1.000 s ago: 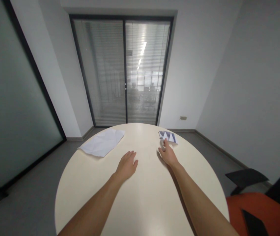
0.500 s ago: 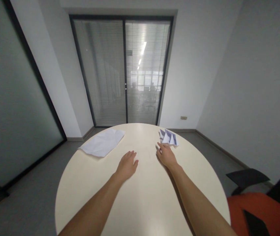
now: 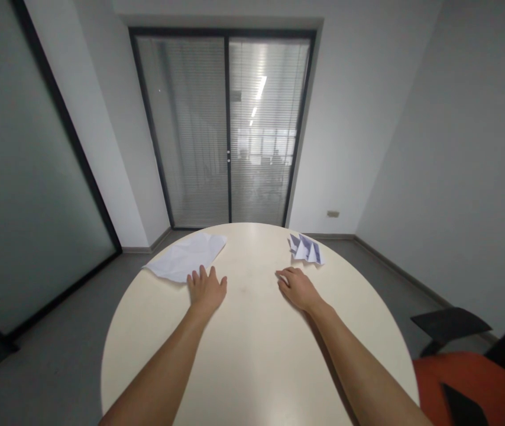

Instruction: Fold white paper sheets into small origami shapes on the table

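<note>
The creased white sheet of paper (image 3: 185, 258) lies flat at the far left of the round table (image 3: 252, 355), and the left hand (image 3: 206, 290) rests palm down with fingers spread, holding nothing, fingertips just at the sheet's near edge. The right hand (image 3: 297, 287) lies loosely curled and empty, just short of the folded paper pieces (image 3: 306, 248) near the far right rim. A careless drag could probably slide the sheet over the table edge or deepen its creases.
</note>
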`<state>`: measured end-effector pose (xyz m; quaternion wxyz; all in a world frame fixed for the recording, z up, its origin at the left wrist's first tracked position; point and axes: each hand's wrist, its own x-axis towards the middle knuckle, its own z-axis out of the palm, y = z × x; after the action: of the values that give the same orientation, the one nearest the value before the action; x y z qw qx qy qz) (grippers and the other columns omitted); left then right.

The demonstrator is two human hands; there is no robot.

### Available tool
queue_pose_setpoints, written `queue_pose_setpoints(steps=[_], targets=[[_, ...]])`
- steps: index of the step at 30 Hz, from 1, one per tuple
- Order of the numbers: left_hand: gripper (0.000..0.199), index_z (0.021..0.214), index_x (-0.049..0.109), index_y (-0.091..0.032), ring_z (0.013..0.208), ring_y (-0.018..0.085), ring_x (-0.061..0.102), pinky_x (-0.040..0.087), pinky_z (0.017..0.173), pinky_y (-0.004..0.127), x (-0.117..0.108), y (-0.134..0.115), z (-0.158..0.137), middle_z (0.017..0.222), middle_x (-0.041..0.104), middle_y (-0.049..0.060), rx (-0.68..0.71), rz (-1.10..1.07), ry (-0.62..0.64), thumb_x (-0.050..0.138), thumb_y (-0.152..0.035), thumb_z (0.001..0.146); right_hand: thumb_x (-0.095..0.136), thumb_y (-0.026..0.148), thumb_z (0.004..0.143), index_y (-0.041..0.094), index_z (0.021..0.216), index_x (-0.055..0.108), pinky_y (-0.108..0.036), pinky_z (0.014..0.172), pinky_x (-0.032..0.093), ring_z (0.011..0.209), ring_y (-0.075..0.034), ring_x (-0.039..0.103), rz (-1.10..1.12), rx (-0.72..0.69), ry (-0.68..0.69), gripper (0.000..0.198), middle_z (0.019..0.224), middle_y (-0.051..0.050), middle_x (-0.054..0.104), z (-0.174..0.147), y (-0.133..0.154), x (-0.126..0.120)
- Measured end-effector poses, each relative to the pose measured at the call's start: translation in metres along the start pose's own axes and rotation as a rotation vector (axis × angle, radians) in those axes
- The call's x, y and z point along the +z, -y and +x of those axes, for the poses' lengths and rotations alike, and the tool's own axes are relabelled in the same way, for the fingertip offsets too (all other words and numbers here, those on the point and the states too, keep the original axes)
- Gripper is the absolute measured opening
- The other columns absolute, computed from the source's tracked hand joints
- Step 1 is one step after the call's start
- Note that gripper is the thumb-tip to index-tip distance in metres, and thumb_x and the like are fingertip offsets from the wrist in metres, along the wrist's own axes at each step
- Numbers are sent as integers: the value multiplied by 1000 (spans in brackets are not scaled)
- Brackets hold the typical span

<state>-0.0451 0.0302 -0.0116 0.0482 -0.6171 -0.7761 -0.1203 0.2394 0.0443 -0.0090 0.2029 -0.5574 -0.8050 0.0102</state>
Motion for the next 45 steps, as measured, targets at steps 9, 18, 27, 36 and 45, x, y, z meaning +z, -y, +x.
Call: queue_pose_setpoints(steps=[9,18,27,36,45], targets=[[49,113,69,-16,113,32,59,35,103,48,-17,-24,-24,118,69,15,264,-42,3,34,-48,99,48,31,93,8,149,41,-40,103,41,126,-31,54,11,105,-2,61,140,-19,57,6,-4,6],[47,111,69,-16,112,32,56,43,93,44,-22,-34,-36,121,67,15,334,-68,46,35,-47,100,47,40,95,6,157,20,-41,104,42,128,-32,54,84,216,-6,76,141,-23,55,18,-21,12],[46,112,68,-16,115,33,54,46,93,44,-22,-34,-35,121,66,15,324,-103,69,35,-46,100,48,42,90,4,158,11,-42,115,33,143,-30,38,167,226,-94,87,155,-22,37,22,-32,25],[47,105,68,-16,104,30,64,50,85,39,-30,-40,-43,108,71,15,320,-108,110,34,-48,100,47,40,92,-4,154,14,-41,115,33,142,-31,39,121,307,-66,83,154,-28,37,23,-35,23],[54,99,72,-21,90,29,71,50,79,40,-51,-47,-48,97,75,13,293,-157,138,28,-53,100,49,31,93,11,132,58,-35,101,44,118,-26,60,88,242,-106,45,130,-16,64,14,-1,3]])
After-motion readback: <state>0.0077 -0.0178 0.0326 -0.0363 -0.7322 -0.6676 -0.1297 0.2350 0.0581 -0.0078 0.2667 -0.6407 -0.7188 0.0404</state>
